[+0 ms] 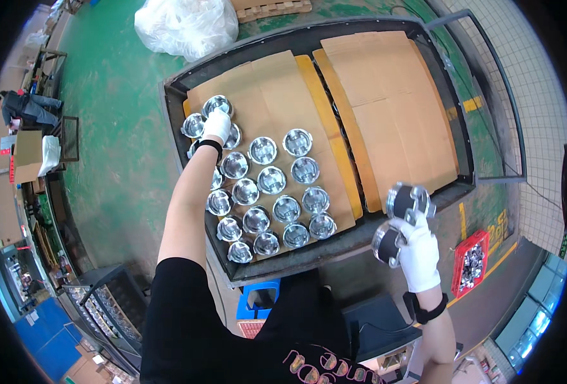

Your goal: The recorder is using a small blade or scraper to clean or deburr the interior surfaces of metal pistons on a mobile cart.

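Right at the fingers first: the left hand (217, 126), in a white glove, is at the near edge of a shiny piston (217, 104), and I can't tell from here whether its fingers grip it. Over to the right, the right hand (419, 253), gloved too, has its fingers closed on two at once: an upper piston (409, 201) just beyond the fingertips, a lower piston (387, 244) out to their left. Out from the left hand, rows of pistons (272, 180) stand hollow side up on a cardboard sheet (264, 83). Beside it, a second cardboard sheet (398, 115) lies in the same black bin (309, 260). Further out, there's a red crate (459, 269) of metal parts, a blue stool (251, 312) by the bin's near side, and a bulging plastic bag (187, 25) on the green floor (117, 128).
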`<state>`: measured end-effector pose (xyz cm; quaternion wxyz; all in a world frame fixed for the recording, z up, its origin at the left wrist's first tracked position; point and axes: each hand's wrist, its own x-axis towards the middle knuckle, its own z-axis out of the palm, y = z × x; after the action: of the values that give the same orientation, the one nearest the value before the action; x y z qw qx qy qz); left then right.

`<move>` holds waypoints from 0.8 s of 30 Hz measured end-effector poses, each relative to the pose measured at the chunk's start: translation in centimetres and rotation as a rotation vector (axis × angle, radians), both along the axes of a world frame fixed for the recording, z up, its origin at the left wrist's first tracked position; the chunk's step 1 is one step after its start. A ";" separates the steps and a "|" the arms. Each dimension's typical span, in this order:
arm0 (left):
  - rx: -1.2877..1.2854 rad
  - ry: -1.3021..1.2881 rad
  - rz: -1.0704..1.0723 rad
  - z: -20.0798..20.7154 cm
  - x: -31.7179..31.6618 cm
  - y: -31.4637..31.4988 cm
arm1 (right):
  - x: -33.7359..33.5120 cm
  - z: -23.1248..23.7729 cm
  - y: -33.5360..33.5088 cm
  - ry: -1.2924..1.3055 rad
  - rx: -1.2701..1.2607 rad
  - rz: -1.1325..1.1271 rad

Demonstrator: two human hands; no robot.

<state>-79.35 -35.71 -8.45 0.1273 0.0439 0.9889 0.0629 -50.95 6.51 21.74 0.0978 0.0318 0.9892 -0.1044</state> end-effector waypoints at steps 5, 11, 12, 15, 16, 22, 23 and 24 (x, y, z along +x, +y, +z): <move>0.267 -0.111 0.254 -0.4 1.7 -3.2 | -10.5 -1.9 -6.0 0.023 -0.154 0.122; 0.442 0.298 0.009 9.6 13.3 -2.3 | -22.2 -10.6 -16.2 0.145 -0.363 0.357; 0.552 0.194 0.048 12.8 15.3 -0.7 | -24.4 -13.1 -17.1 0.041 -0.360 0.298; 0.661 0.091 0.233 17.1 24.2 -0.9 | -28.8 -17.7 -23.1 -0.161 -0.466 0.055; 0.634 0.130 0.256 17.6 27.1 -1.1 | -29.7 -20.0 -24.2 -0.165 -0.474 0.063; 0.389 -0.086 0.618 24.2 39.3 -3.6 | -30.2 -28.0 -30.5 -0.360 -0.364 0.007; 0.370 -0.097 0.657 24.4 40.3 -4.0 | -30.0 -28.2 -30.9 -0.362 -0.368 0.006; 0.377 -0.098 0.654 24.3 40.5 -3.9 | -30.2 -28.0 -30.8 -0.348 -0.394 0.026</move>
<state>-38.87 -39.57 15.89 0.1373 -0.2544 0.9145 0.2832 -81.16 -24.33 -6.30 0.2720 0.0167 0.9185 -0.2866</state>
